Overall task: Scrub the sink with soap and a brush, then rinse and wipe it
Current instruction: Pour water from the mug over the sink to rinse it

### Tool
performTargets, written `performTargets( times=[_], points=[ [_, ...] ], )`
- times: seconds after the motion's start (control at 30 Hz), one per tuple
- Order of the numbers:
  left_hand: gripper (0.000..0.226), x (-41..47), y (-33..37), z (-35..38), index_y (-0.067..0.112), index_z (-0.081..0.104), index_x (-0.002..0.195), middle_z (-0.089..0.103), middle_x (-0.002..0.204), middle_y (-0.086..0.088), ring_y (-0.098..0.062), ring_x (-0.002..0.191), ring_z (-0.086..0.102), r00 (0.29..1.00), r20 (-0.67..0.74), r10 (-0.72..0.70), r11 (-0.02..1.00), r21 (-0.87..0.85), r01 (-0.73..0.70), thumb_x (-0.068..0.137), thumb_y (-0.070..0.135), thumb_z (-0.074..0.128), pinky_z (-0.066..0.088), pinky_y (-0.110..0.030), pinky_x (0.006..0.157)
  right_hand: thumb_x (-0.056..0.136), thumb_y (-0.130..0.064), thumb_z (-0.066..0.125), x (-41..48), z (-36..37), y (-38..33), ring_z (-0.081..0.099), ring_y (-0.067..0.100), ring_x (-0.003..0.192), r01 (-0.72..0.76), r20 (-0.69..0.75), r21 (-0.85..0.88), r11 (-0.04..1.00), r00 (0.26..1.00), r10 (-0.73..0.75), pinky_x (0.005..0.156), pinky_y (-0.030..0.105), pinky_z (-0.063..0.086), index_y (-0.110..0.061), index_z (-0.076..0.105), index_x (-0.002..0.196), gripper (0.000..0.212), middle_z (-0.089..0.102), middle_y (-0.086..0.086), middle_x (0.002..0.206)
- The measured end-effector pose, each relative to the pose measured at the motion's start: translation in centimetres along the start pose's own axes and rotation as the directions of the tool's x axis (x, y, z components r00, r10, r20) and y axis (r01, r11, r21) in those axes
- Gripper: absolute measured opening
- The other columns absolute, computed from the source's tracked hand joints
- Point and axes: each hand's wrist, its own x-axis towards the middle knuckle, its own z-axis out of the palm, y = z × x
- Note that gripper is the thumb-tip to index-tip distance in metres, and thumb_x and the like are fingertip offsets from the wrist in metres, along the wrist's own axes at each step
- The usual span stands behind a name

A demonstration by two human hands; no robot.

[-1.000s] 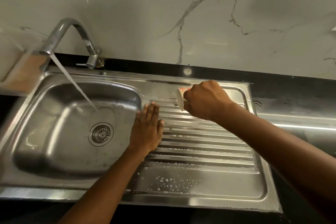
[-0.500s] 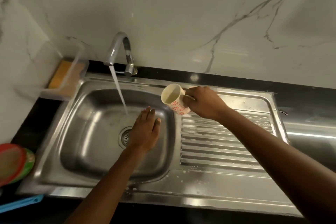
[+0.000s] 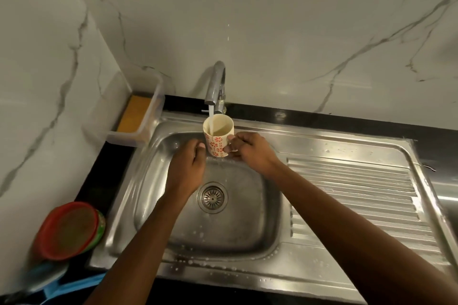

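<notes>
A steel sink (image 3: pixel 148 195) with a round drain (image 3: pixel 212 196) fills the middle; soap bubbles dot its front rim. The tap (image 3: pixel 216 86) runs, and its stream falls into a cream mug (image 3: pixel 217 135) with red flowers. My right hand (image 3: pixel 250 151) grips that mug by the handle, upright under the tap. My left hand (image 3: pixel 189 166) hovers just left of the mug over the basin, fingers curled, holding nothing. No brush is in sight.
The ribbed drainboard (image 3: pixel 354 195) lies to the right, wet and foamy. A clear plastic box with a yellow sponge (image 3: pixel 135 114) stands at the back left corner. Red and green plates (image 3: pixel 69 230) and a blue item (image 3: pixel 74 285) sit at the front left.
My right hand carried the mug from the drainboard to under the running tap and turned it upright. My left hand left the drainboard and came over the basin. The view swung left.
</notes>
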Motion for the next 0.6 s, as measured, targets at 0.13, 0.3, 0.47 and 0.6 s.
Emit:
performTargets(
  times=[0.13,0.3,0.47,0.6],
  points=[
    [0.024,0.4,-0.3,-1.0,0.019,0.060,0.096,0.061,0.080,0.005,-0.013,0.073,0.058,1.000,0.016,0.021,1.000,-0.015,-0.021,0.112,0.030,0.046,0.040,-0.029,0.062,0.105,-0.030,0.060,0.5,1.5,-0.2,0.075,0.020,0.103,0.013,-0.019,0.087,0.996,1.000,-0.011,0.096,0.045,0.061,-0.014,0.077,0.102,0.024,0.079,0.003,0.109],
    [0.025,0.3,-0.8,-1.6,0.015,0.062,0.101,0.060,0.077,0.005,-0.012,0.070,0.057,0.999,0.017,0.033,0.999,-0.015,-0.032,0.112,0.030,0.046,0.042,-0.029,0.062,0.105,-0.032,0.060,0.8,2.1,0.0,0.073,0.020,0.108,0.033,-0.050,0.102,0.994,0.998,-0.028,0.099,0.048,0.059,-0.022,0.077,0.102,0.020,0.079,0.001,0.110],
    [0.023,0.3,-0.7,-2.0,0.018,0.061,0.099,0.056,0.071,0.007,-0.008,0.063,0.052,0.999,0.029,0.043,0.999,-0.031,-0.042,0.112,0.030,0.046,0.039,-0.028,0.059,0.105,-0.032,0.060,0.9,2.5,0.2,0.072,0.019,0.110,0.033,-0.052,0.099,0.995,0.998,-0.028,0.101,0.046,0.058,-0.017,0.077,0.110,0.023,0.078,0.000,0.112],
    [0.022,0.2,-0.8,-2.2,0.020,0.060,0.098,0.057,0.073,0.008,-0.008,0.064,0.054,0.998,0.024,0.057,0.998,-0.034,-0.056,0.112,0.029,0.046,0.039,-0.026,0.059,0.105,-0.031,0.060,0.9,2.8,0.3,0.072,0.020,0.111,0.024,-0.057,0.107,0.994,0.998,-0.018,0.102,0.046,0.057,-0.015,0.076,0.112,0.024,0.078,0.002,0.114]
  ],
)
